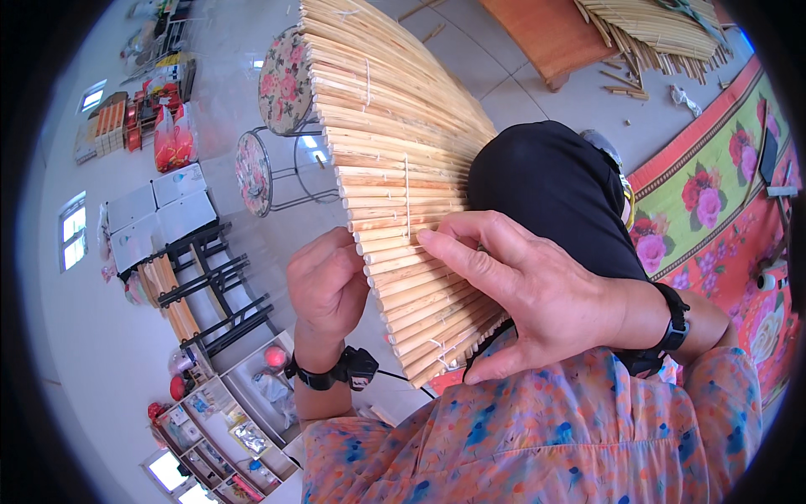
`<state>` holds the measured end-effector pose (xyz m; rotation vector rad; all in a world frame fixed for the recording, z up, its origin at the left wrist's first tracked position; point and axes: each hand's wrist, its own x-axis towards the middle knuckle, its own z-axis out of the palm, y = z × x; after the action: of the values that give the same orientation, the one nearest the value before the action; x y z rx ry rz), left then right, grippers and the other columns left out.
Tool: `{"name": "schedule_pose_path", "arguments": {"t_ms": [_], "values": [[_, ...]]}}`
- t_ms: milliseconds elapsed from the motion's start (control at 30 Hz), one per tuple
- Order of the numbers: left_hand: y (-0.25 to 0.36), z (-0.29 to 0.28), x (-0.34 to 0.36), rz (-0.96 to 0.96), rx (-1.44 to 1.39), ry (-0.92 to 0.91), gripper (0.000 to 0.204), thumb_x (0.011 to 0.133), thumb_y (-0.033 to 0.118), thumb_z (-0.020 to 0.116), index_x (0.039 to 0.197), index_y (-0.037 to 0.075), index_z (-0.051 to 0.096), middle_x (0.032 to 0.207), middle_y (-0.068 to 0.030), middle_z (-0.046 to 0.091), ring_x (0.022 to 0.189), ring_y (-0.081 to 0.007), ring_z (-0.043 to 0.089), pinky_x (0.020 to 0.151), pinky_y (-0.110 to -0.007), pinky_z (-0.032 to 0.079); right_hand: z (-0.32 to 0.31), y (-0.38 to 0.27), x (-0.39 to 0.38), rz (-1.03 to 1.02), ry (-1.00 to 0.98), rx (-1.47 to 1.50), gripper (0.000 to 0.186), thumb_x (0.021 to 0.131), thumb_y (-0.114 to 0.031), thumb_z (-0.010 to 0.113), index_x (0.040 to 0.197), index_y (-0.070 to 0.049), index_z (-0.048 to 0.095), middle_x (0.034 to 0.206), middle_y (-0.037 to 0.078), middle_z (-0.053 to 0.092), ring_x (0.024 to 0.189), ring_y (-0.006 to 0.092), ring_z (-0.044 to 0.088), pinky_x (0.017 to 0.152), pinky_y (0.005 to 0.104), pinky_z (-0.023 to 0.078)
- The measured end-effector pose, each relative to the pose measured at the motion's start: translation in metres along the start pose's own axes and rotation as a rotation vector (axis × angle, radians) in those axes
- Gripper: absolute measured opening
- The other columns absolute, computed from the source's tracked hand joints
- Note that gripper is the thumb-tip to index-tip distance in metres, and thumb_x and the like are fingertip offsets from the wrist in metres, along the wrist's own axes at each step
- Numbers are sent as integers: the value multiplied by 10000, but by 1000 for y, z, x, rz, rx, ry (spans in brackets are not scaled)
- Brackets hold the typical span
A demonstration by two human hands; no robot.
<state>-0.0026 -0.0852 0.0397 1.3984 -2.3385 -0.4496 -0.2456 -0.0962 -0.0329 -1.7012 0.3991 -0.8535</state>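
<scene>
A mat of pale round sticks (pixel 395 151), bound side by side with white string (pixel 408 189), lies slanting across my lap against my knee in black trousers. My right hand (pixel 537 286) rests over its near part with fingers spread. One fingertip touches the sticks right beside a string stitch, and the thumb reaches past the near side. At the left edge, by the stick ends, my left hand (pixel 323 281) has its fingers curled together. Its fingertips are partly hidden by the mat edge, and what they pinch, if anything, does not show.
An orange-brown wooden bench (pixel 541 38) stands ahead, with another stick mat (pixel 651 34) and loose stick pieces (pixel 625 86) near it. Two flowered stools (pixel 253 172) are to the left. A flowered cloth (pixel 714 210) spreads on the right. Shelves (pixel 222 420) line the left.
</scene>
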Motion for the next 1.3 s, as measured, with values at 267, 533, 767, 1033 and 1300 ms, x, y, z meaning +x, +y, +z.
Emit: {"name": "schedule_pose_path", "arguments": {"t_ms": [267, 533, 767, 1033, 1300], "values": [[6, 0, 0, -89, -10, -5, 191, 676, -93, 630, 836, 6, 591, 737, -114, 620, 584, -263, 582, 529, -313, 455, 7, -2, 4, -25, 51, -69, 1098, 533, -339, 864, 1427, -3, 321, 1250, 205, 428, 1092, 369, 497, 860, 412, 485], [15, -5, -5, -272, -70, 0, 166, 727, -100, 633, 839, 7, 574, 740, -126, 636, 621, -259, 621, 568, -298, 473, 8, -7, 5, -14, 51, -87, 1091, 510, -295, 863, 1424, -8, 341, 1254, 199, 417, 1097, 362, 495, 873, 407, 481], [28, -1, 1, -278, -27, 34, 158, 758, -104, 615, 870, 1, 578, 736, -136, 647, 644, -244, 644, 573, -294, 480, 11, -8, 6, -25, 61, -152, 1085, 510, -306, 859, 1418, 0, 351, 1269, 204, 407, 1073, 352, 514, 878, 410, 482], [48, 17, -2, -455, -444, 271, 223, 852, -111, 520, 1031, -23, 421, 748, -107, 603, 694, -114, 609, 611, -256, 476, 11, -16, 7, -13, 25, -278, 1042, 574, -370, 835, 1418, 1, 350, 1276, 219, 408, 1093, 363, 512, 872, 405, 492], [53, -21, 24, -542, -103, 277, 152, 970, 156, 486, 1017, 12, 502, 839, -106, 635, 654, -120, 593, 564, -270, 468, 18, -28, 1, 60, 45, -321, 996, 611, -314, 802, 1416, 17, 318, 1300, 216, 399, 1165, 383, 464, 955, 400, 442]]}}
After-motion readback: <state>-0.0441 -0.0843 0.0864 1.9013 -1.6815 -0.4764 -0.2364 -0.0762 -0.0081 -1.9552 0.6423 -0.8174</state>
